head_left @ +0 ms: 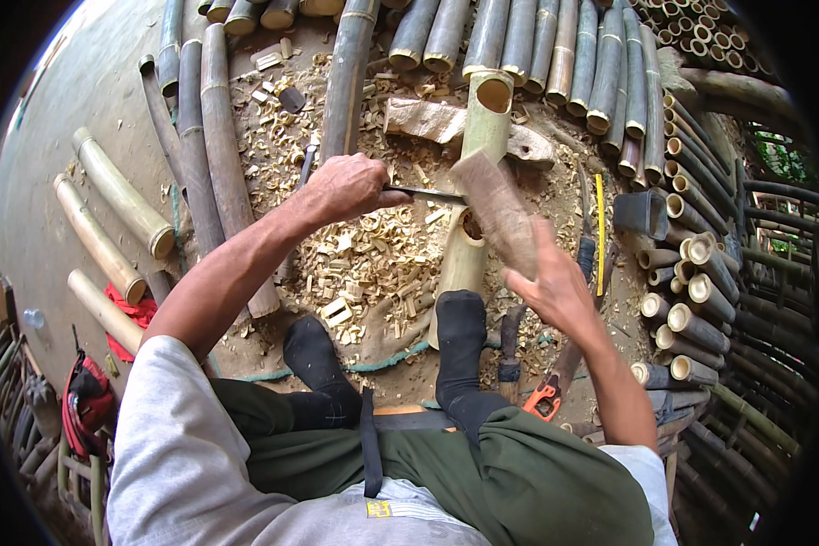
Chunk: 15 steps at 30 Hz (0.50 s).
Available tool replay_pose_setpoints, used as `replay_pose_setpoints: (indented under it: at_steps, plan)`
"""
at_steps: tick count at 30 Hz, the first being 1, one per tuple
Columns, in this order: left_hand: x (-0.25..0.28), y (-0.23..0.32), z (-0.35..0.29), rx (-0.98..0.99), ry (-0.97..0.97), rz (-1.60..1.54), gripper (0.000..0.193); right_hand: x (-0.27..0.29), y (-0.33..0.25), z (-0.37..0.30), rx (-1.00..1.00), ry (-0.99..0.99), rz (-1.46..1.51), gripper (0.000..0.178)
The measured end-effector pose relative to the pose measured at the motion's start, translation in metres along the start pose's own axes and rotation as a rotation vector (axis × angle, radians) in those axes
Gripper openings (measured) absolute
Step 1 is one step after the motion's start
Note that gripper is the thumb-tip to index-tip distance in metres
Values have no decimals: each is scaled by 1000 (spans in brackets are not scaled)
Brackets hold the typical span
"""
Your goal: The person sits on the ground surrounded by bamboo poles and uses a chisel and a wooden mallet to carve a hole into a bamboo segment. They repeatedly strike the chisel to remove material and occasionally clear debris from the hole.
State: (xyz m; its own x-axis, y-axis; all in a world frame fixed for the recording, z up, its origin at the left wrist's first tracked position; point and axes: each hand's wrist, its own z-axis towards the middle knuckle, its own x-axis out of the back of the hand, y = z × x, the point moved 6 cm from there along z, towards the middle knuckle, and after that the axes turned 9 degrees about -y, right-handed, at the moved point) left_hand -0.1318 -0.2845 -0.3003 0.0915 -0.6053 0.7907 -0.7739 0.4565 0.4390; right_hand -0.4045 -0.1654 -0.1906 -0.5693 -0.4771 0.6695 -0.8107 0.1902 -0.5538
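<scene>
**Two busy hands, one bamboo pole between them**

Taking twelve o'clock as the top of the view and its middle as the hub, the pale bamboo pole [464, 264] runs from about five o'clock up towards one, with openings cut in its upper side. It crosses a rough piece of log [423, 120] near twelve.

At eleven, the left hand [355, 187] is closed in a fist around the handle of a slim bladed tool [423, 193]. The blade points to three o'clock, its tip end at the pole, between two of the openings.

At three, the right hand [555, 282] grips the near end of a wooden block [496, 214], thumb on the near side; how far the other fingers wrap around it I cannot tell. The block is blurred and overlaps the pole by the blade's tip; whether it touches the blade is unclear.

Pale chips [373, 259] cover the ground around the hub. One dark-socked foot [318, 350] is at eight; the other [461, 332], at five, partly covers the pole. An orange-handled saw [544, 398] lies between four and five, a black tub [640, 214] sits between two and three, and stacked bamboo lengths [692, 318] show their cut ends at three.
</scene>
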Motion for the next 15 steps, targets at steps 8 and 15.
replay_pose_setpoints:
  at_steps: [8, 15]
  plan:
    - [-4, -7, 6, -4, -38, -2, 69, 20, -45, 22, 202, 142, 102, 63]
    - [-6, -11, 10, -37, -73, -31, 70, 14, -32, 59, 5, -239, -49, 63]
